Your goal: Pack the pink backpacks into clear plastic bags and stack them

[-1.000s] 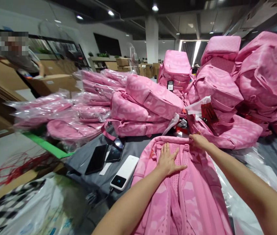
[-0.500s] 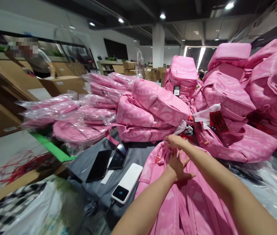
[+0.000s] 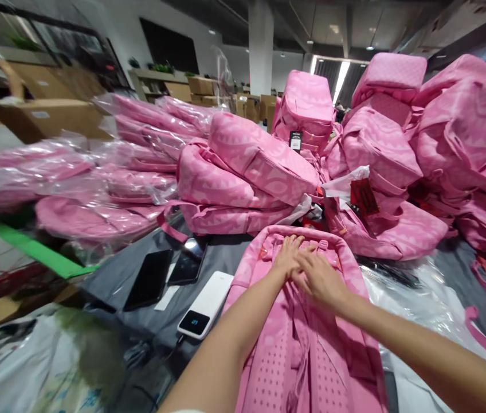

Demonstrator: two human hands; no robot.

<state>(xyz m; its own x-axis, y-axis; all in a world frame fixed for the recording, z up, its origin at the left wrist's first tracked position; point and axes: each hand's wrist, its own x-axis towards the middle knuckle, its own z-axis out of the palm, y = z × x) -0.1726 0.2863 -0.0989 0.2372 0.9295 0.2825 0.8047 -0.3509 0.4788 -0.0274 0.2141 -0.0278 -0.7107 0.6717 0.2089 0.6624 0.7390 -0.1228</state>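
A pink backpack (image 3: 307,355) lies back side up on the grey table in front of me, straps toward me. My left hand (image 3: 289,256) lies flat on its upper back panel, fingers stretched toward the top handle. My right hand (image 3: 320,276) rests flat beside it, its fingers overlapping the left hand's. Neither hand holds anything.
Loose pink backpacks (image 3: 247,172) are piled behind and to the right, one with a red tag (image 3: 364,197). Bagged pink backpacks (image 3: 97,189) are stacked at left. Two black phones (image 3: 148,279) and a white power bank (image 3: 204,305) lie left of the backpack. Clear plastic (image 3: 410,298) covers the table at right.
My right hand left the backpack's top edge and came down flat next to my left hand. The left hand slid a little toward the top. The camera swung left.
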